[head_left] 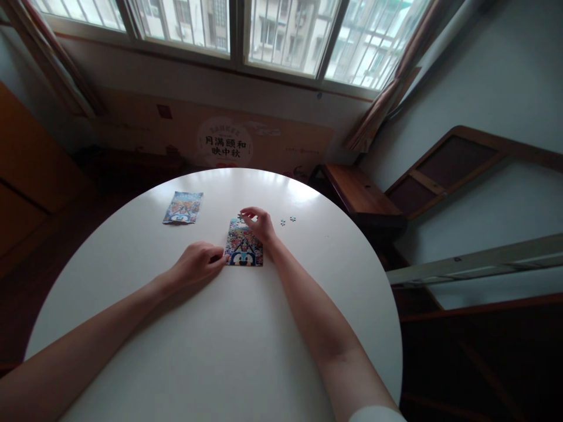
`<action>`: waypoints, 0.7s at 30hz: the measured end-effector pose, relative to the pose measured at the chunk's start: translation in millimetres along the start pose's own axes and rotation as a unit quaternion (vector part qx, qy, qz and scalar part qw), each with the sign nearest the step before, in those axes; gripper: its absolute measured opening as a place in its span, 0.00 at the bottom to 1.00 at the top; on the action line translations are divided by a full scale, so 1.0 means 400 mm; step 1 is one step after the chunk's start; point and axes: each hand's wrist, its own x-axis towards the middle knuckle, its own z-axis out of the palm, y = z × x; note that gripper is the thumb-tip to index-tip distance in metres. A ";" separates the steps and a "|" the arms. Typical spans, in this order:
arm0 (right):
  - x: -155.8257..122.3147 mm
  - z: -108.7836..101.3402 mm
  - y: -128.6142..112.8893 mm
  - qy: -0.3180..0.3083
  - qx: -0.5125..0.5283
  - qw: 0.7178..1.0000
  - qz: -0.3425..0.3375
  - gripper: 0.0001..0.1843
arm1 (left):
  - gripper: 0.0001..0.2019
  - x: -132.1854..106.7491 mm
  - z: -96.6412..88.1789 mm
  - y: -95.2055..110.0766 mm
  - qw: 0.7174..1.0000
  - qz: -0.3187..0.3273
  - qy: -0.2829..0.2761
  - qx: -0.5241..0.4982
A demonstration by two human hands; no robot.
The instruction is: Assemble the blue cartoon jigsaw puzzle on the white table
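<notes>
A small colourful jigsaw puzzle [243, 245] lies flat near the middle of the round white table [220, 340]. My left hand [197, 262] rests curled on the table, its fingertips pressed against the puzzle's lower left edge. My right hand [259, 223] hovers over the puzzle's top right corner, fingers pinched on a puzzle piece [241, 215] at the top edge. Two loose puzzle pieces [287, 221] lie just right of that hand.
A printed picture card [183, 207] with the same cartoon design lies on the table to the left rear. Beyond the table are a cardboard box [224, 143] under the window, a wooden bench [360, 196] at right, and a wooden cabinet [26, 170] at left.
</notes>
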 end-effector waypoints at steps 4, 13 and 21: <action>-0.009 0.008 0.004 -0.002 -0.012 1.000 0.012 0.06 | 0.19 0.001 0.002 -0.001 1.000 -0.001 0.003 0.003; -0.009 0.010 0.006 -0.018 -0.038 0.999 -0.004 0.07 | 0.19 0.001 0.004 -0.001 1.000 0.001 0.004 0.006; -0.012 0.006 0.001 -0.025 -0.056 0.998 -0.001 0.07 | 0.19 0.001 0.003 -0.002 1.000 0.002 0.004 0.004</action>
